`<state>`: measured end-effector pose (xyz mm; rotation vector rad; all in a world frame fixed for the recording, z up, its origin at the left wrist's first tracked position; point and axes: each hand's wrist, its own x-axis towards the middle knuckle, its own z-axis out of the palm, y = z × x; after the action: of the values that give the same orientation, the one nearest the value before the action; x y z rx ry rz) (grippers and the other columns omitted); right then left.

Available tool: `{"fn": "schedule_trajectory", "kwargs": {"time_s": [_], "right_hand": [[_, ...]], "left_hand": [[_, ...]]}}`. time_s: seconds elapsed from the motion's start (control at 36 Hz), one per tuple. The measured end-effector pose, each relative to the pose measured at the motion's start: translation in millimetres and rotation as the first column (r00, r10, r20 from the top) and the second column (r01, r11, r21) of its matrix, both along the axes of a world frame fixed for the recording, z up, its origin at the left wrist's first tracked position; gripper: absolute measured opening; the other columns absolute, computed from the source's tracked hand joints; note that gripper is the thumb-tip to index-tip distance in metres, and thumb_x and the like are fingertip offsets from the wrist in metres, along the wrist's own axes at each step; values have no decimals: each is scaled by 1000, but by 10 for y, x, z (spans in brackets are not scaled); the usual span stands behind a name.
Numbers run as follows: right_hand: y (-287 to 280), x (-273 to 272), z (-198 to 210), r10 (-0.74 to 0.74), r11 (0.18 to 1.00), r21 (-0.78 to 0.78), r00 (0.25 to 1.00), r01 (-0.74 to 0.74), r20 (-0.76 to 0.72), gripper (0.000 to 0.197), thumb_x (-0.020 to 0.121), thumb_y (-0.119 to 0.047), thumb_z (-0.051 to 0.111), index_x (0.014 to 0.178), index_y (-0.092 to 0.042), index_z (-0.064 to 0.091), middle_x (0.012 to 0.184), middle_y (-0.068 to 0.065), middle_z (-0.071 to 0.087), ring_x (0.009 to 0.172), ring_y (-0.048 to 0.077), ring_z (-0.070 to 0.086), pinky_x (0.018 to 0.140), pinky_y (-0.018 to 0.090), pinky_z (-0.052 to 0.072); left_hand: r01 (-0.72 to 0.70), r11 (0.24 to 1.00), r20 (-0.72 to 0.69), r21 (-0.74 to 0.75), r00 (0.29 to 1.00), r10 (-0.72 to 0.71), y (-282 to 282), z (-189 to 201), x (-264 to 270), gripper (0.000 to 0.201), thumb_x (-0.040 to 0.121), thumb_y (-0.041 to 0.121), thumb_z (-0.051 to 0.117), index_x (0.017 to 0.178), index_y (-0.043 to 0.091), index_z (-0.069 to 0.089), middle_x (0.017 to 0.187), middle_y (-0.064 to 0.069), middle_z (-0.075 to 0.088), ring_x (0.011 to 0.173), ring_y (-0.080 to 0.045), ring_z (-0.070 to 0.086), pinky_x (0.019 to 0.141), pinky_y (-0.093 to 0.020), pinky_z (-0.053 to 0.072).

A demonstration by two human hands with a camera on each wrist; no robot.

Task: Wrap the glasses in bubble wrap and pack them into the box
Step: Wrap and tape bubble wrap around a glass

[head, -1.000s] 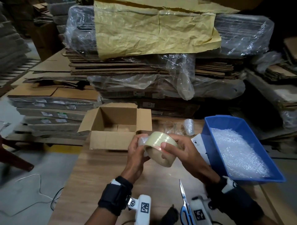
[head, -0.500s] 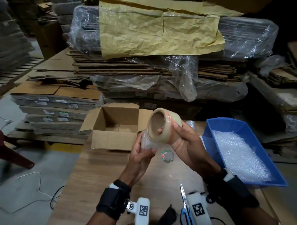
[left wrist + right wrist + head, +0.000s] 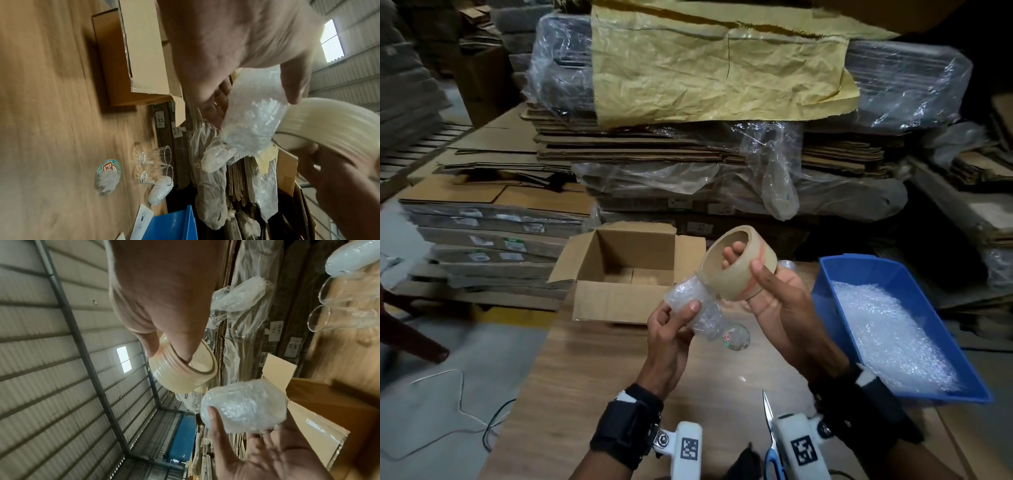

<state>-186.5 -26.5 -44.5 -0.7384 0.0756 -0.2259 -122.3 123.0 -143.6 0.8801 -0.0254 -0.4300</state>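
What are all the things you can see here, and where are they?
wrapped glass: one, clear bubble wrap, in the left hand
tape roll: one, beige, in the right hand
cardboard box: one, brown, open, on the table behind the hands
bare glasses: two, clear, far side of the table
blue bin: one, holds bubble wrap, right
scissors: one, blue handles, near edge
table: one, wood
left hand: holds the wrapped glass
right hand: grips the tape roll
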Motion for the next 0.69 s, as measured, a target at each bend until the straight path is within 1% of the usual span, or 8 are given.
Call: {"fn": "schedule_trajectory", "kwargs": {"time_s": [0.17, 0.33, 0.42, 0.47, 0.53, 0.58, 0.64, 0.69], "right_hand": [[0, 57, -39, -61, 998, 4, 998, 61, -26, 42, 93, -11, 54, 133, -1, 56, 125, 12, 71, 120, 19, 67, 89, 28, 57], [91, 124, -100, -123, 992, -25, 991, 122, -47, 38, 94, -15, 57, 130, -2, 60, 129, 15, 69, 123, 22, 65, 94, 31, 57], [-2, 232, -192, -250, 968, -21, 963, 249, -104, 46, 95, -9, 59, 140, 1, 51, 133, 19, 66, 127, 29, 62, 102, 40, 55], [-147, 296, -267, -329, 941, 18, 927, 337, -181, 44, 97, -4, 59, 140, 0, 51, 129, 16, 69, 126, 29, 63, 91, 36, 59], [-226, 292, -330, -303, 950, -5, 919, 312, -254, 41, 98, -6, 59, 138, 1, 54, 130, 14, 69, 122, 24, 66, 84, 31, 61], [-200, 258, -372, -275, 961, -49, 929, 271, -247, 41, 97, -4, 60, 137, 2, 53, 130, 15, 69, 119, 20, 68, 86, 29, 60], [-175, 240, -408, -295, 955, -106, 933, 278, -206, 44, 94, 0, 61, 137, 0, 51, 128, 14, 70, 117, 20, 69, 88, 29, 60], [-172, 260, -439, -342, 934, -178, 921, 311, -186, 46, 93, 4, 63, 136, -5, 50, 126, 15, 71, 117, 23, 69, 90, 31, 59]], "left_hand": [[35, 999, -14, -35, 999, -36, -26, 48, 13, 74, 67, 25, 83, 130, -6, 60, 109, -20, 72, 95, -27, 71, 77, -37, 61], [41, 997, -26, -63, 999, -43, -47, 57, -37, 97, 57, 39, 97, 130, -9, 55, 73, 0, 70, 77, -16, 70, 81, -35, 61], [52, 997, -35, -63, 998, -54, 1, 77, -61, 99, 51, 40, 100, 128, -7, 59, 96, -14, 73, 95, -29, 70, 82, -36, 61], [80, 996, -10, -48, 997, -81, 42, 138, -86, 94, 50, 37, 101, 126, -3, 61, 107, -17, 73, 99, -30, 71, 80, -36, 62], [134, 990, 18, -48, 991, -133, 50, 202, -95, 87, 57, 27, 95, 130, -2, 58, 116, -18, 70, 104, -31, 70, 81, -36, 61], [178, 980, 4, -86, 984, -178, 45, 260, -61, 81, 61, 19, 83, 134, -3, 55, 123, -25, 66, 109, -37, 67, 85, -41, 61], [199, 970, -45, -139, 977, -206, 8, 293, -39, 91, 58, 19, 84, 140, -4, 51, 129, -33, 59, 111, -48, 62, 90, -50, 59], [165, 975, -119, -152, 976, -183, -38, 304, -44, 104, 52, 25, 86, 143, -5, 48, 128, -34, 57, 109, -47, 60, 89, -52, 57]]}}
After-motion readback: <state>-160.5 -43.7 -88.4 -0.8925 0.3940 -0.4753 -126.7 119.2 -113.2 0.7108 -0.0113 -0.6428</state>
